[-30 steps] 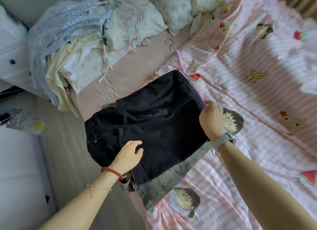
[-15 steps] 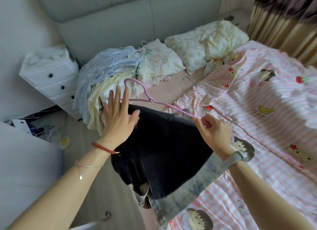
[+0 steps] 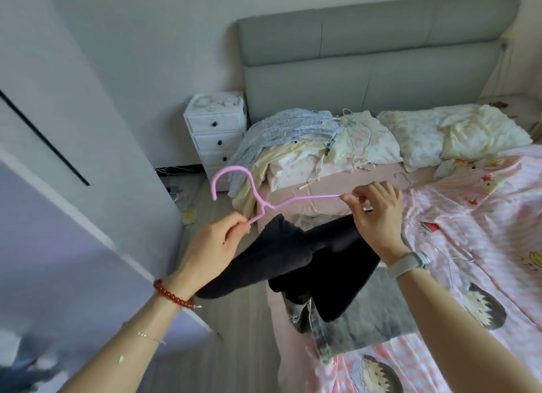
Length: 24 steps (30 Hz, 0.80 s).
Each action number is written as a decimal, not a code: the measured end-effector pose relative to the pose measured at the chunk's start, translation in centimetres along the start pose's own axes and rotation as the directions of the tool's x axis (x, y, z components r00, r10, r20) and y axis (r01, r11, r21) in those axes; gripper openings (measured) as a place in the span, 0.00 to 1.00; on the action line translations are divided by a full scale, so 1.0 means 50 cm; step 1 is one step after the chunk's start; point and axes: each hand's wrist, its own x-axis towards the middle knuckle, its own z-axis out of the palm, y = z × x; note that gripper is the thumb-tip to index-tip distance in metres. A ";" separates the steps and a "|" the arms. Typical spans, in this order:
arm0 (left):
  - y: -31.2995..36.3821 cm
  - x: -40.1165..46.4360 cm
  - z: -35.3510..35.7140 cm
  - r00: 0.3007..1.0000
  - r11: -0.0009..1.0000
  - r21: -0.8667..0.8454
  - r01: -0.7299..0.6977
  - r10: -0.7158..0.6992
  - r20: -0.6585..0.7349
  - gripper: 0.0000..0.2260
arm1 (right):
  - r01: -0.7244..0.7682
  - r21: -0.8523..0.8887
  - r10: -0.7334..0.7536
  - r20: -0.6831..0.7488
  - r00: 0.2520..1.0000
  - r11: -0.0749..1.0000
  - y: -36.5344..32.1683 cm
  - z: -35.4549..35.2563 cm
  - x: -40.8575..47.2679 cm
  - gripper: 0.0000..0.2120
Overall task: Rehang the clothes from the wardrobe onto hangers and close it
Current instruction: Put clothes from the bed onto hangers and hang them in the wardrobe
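The pink hanger (image 3: 252,197) is held up in the air over the near edge of the bed (image 3: 331,187), and a black garment (image 3: 296,260) is draped from it, folded over what seems to be its lower bar, which the cloth and the hands hide. The hanger is a thin rod with a smooth coating, bent into an open hook at the top and two sloping shoulders; it looks light and a little springy, so it should be held at the shoulder ends or at the neck under the hook, not by the hook tip. The left hand (image 3: 211,243) pinches the left shoulder end between thumb and fingers, closed tight on it; the right hand (image 3: 378,214) pinches the right end in the same narrow way, and the garment hangs below and between them. The garment is soft, matte and thick enough to fall in heavy folds, probably shorts or trousers; it will likely slide along the smooth rod if the hanger tilts, so level carrying is wise. Under the hanger, on the bed, lies a grey patterned cloth (image 3: 378,313), and beyond it a pink striped cover (image 3: 469,231) printed with cartoon figures and fruit. Further from the hanger, toward the padded grey headboard (image 3: 381,49), lies a pile of pale clothes (image 3: 302,140) with thin wire hangers and two rumpled pillows (image 3: 448,134). To the left of the pile stands a small white chest of drawers (image 3: 217,128).
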 end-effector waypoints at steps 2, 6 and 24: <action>0.006 -0.066 -0.058 0.999 0.999 -0.028 0.041 -0.042 -0.034 0.11 | 0.041 0.064 -0.043 0.033 0.999 0.997 -0.071 0.004 -0.005 0.22; 0.009 -0.211 -0.177 0.975 0.988 -0.061 0.141 -0.149 -0.167 0.11 | 0.089 0.278 -0.138 0.161 0.977 0.956 -0.222 0.011 -0.009 0.22; -0.054 -0.783 -0.518 0.347 0.824 -0.113 0.556 -0.353 -0.869 0.06 | 0.107 0.734 -0.573 0.421 0.703 0.670 -0.881 0.096 -0.191 0.21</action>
